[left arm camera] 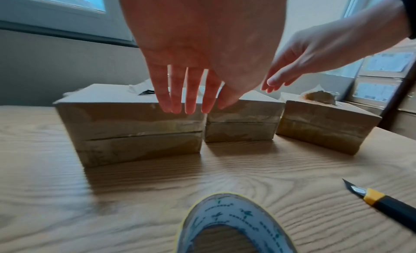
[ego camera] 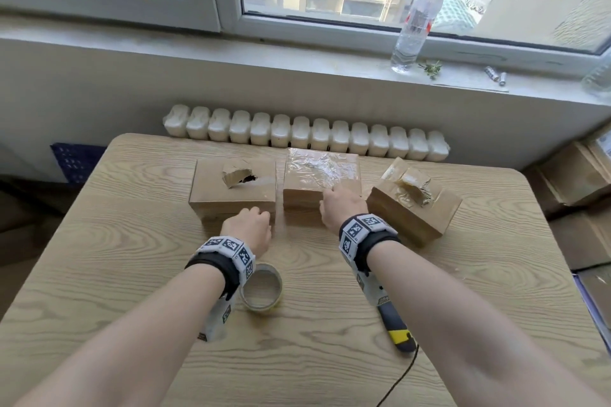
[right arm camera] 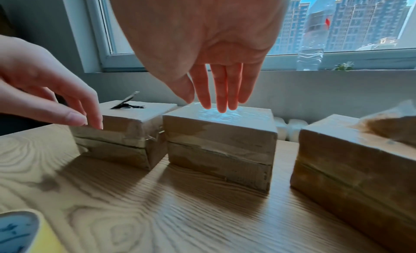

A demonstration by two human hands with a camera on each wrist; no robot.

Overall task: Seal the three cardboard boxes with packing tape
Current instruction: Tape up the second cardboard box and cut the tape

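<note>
Head view: left box [ego camera: 231, 190] top torn, contents hidden; middle box [ego camera: 320, 180] taped; both hands spread, empty.

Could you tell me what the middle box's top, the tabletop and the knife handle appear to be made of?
The brown middle box looks like matte cardboard, its top under glossy, wrinkled clear tape that catches the light. The pale wooden tabletop shows printed-looking grain, probably smooth laminate. The black-and-yellow utility knife seems to have a moulded plastic handle and a grey metal blade.
</note>
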